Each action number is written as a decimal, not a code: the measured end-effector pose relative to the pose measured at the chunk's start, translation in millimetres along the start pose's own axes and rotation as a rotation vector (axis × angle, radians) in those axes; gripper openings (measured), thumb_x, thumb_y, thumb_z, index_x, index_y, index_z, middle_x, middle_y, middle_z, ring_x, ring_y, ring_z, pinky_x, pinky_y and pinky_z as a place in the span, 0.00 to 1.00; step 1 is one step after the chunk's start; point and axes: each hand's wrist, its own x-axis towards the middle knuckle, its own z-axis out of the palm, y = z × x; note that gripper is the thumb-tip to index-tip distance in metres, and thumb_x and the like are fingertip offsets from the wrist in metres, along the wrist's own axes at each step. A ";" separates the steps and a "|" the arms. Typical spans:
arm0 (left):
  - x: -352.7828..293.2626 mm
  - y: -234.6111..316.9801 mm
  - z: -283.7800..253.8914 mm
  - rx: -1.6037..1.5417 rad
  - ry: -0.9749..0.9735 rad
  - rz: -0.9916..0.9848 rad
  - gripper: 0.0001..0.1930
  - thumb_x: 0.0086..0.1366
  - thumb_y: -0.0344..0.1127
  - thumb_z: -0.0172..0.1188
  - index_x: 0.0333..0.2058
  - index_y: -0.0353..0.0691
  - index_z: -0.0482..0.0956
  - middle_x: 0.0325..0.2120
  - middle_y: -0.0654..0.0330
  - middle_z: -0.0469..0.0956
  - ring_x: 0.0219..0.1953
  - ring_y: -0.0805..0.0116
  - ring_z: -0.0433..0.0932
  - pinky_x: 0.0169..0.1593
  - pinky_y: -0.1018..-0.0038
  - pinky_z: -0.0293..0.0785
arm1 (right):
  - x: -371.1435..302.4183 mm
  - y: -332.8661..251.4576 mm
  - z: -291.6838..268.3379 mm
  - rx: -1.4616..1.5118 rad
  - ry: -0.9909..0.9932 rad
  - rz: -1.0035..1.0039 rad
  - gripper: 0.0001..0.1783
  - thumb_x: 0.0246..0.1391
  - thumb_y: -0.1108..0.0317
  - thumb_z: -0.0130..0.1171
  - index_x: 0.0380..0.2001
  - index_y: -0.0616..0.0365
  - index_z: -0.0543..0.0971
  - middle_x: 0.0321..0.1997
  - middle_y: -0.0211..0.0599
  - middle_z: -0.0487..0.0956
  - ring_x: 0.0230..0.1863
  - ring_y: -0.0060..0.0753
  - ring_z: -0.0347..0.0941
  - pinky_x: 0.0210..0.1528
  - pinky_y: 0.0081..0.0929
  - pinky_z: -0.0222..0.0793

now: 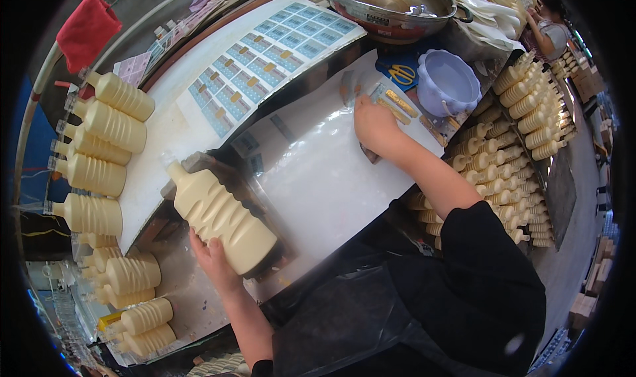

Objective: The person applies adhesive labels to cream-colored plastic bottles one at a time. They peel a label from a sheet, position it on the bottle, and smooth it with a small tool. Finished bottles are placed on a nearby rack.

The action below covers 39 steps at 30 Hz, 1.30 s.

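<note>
Near the bench's (189,314) front edge, your left hand (217,264) grasps the cream bottle (222,215), neck slanting far-left; right hand (375,127) well apart, hold unclear.

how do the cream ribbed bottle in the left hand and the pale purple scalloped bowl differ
The cream ribbed bottle has a narrow neck; the pale purple scalloped bowl has a wide, open mouth. The left hand holds the bottle; no hand touches the bowl. The bottle looks longer than the bowl. Both are pale.
</note>
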 end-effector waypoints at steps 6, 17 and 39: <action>0.0 -3.9 -5.3 0.010 0.013 -0.007 0.40 0.70 0.44 0.60 0.71 0.28 0.53 0.62 0.47 0.69 0.61 0.56 0.74 0.64 0.61 0.71 | -19.0 -12.2 -14.1 0.096 0.092 -0.025 0.29 0.57 0.74 0.52 0.63 0.70 0.69 0.62 0.61 0.72 0.42 0.52 0.84 0.41 0.40 0.82; 0.0 -4.0 -4.2 -0.016 0.019 -0.035 0.39 0.70 0.40 0.58 0.72 0.30 0.50 0.63 0.45 0.68 0.61 0.54 0.74 0.63 0.59 0.72 | -67.6 -30.2 -23.9 0.118 -0.148 -0.065 0.32 0.59 0.76 0.47 0.68 0.67 0.66 0.69 0.67 0.65 0.43 0.57 0.83 0.44 0.45 0.82; -0.4 5.1 -0.1 0.006 0.062 -0.112 0.41 0.66 0.35 0.61 0.71 0.27 0.51 0.62 0.45 0.67 0.62 0.58 0.71 0.65 0.64 0.68 | -105.4 -5.5 -9.6 0.008 0.097 -0.097 0.21 0.57 0.74 0.52 0.55 0.62 0.77 0.60 0.52 0.76 0.41 0.54 0.82 0.45 0.44 0.80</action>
